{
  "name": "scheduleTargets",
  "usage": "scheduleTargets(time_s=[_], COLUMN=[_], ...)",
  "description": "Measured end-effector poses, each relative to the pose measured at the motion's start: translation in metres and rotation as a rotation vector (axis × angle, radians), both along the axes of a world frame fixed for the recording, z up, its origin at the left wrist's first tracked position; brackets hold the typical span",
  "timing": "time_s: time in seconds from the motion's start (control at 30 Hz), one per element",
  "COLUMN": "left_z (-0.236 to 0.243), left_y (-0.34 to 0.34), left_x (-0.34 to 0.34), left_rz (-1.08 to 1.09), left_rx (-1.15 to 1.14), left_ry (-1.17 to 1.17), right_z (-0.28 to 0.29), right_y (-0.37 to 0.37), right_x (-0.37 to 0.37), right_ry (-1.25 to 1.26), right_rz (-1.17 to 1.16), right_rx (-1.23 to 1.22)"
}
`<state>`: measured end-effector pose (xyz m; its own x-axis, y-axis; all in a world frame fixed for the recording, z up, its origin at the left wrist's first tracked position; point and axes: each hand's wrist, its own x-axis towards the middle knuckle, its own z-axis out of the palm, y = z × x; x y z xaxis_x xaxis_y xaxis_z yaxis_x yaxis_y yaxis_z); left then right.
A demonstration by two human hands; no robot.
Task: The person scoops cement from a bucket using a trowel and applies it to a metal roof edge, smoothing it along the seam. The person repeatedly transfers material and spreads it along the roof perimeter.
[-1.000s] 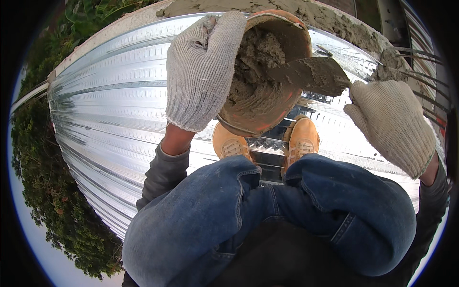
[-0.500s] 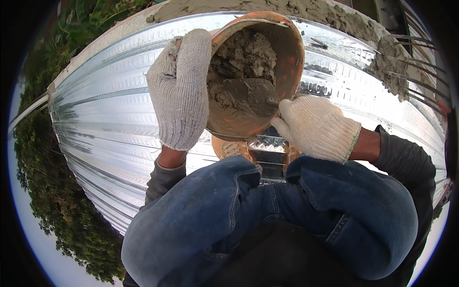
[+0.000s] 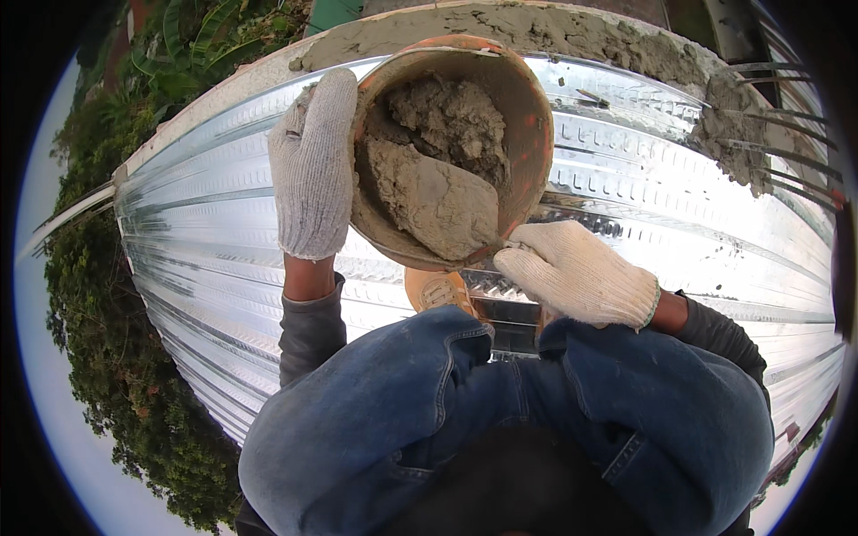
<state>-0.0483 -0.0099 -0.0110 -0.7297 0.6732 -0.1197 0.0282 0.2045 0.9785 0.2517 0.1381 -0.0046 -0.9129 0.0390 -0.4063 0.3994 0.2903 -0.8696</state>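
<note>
An orange bucket (image 3: pixel 529 134), its walls smeared with grey, tilts so that its mouth faces me. My left hand (image 3: pixel 315 170), in a knitted work glove, grips its left side, with the fingers hidden behind the rim. Inside sits a lump of wet mortar (image 3: pixel 456 116). A trowel (image 3: pixel 438 205) lies within the bucket's mouth, its blade heaped with mortar. At the bucket's lower right edge, my gloved right hand (image 3: pixel 581 272) is closed around the trowel's handle, which the glove mostly covers.
Shiny ribbed metal decking (image 3: pixel 206 232) lies under my shoes (image 3: pixel 438 290). Along its far edge runs a mortar-covered ledge (image 3: pixel 500 25). Rebar ends (image 3: pixel 786 152) jut out at the far right, and a small dark pointed piece (image 3: pixel 592 98) lies on the decking. Trees (image 3: pixel 116 357) stand beyond the left edge.
The trowel blade now carries a thicker heap of mortar and sits further left in the bucket. The bucket and both hands appear slightly lower and further left in the view.
</note>
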Motion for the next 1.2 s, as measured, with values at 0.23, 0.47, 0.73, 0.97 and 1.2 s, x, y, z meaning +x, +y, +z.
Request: scheduleTargets(time_s=[0.23,0.47,0.73,0.97,1.2], left_z=[-0.006,-0.008,-0.006,-0.004,-0.007], left_y=[0.005,-0.006,0.002,0.004,0.003], left_x=[-0.019,-0.032,-0.021,-0.017,-0.019], left_rz=[0.083,0.091,0.116,0.144,0.131], left_rx=[-0.009,-0.008,-0.054,-0.052,-0.068], left_ry=[-0.156,-0.121,-0.101,-0.091,-0.107], right_z=[0.037,0.043,-0.024,-0.070,-0.117], right_y=[0.055,0.139,0.186,0.192,0.245], right_x=[0.038,0.132,0.162,0.140,0.125], right_ry=[-0.243,-0.128,-0.540,-0.201,-0.248], right_rz=[-0.161,-0.508,-0.621,-1.336,-1.323], right_rx=[-0.024,1.062,1.476,0.057,-0.078])
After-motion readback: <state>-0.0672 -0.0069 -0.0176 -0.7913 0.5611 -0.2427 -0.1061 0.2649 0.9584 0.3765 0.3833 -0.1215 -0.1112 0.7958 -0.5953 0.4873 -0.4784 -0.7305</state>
